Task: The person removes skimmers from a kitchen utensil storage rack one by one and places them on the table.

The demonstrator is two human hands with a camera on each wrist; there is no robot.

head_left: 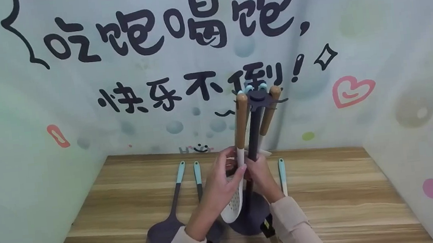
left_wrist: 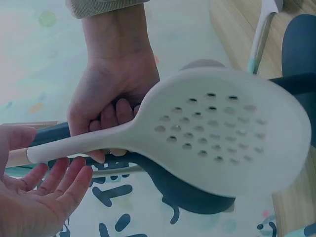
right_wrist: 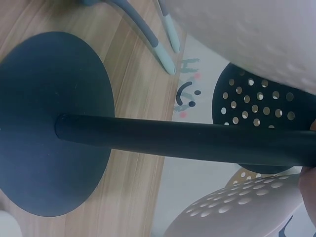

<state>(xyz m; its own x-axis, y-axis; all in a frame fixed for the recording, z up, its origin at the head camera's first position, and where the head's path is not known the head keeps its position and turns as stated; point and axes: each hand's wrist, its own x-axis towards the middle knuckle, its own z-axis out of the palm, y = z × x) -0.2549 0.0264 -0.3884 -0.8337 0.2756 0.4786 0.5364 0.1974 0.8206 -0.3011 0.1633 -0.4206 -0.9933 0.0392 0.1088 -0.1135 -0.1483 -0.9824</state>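
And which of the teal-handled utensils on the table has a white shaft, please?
The rightmost utensil has the white shaft; the leftmost utensil and the middle utensil have dark shafts.

- Stand [head_left: 255,131]: one.
- Hands: two counted, left hand [head_left: 221,180] and right hand [head_left: 262,175].
- Wooden handles [head_left: 242,120]: I see two plainly.
- Turquoise handles [head_left: 180,172] on the table [head_left: 336,189]: three; two between ten and eleven o'clock from the stand's base [head_left: 255,206], one between one and two.
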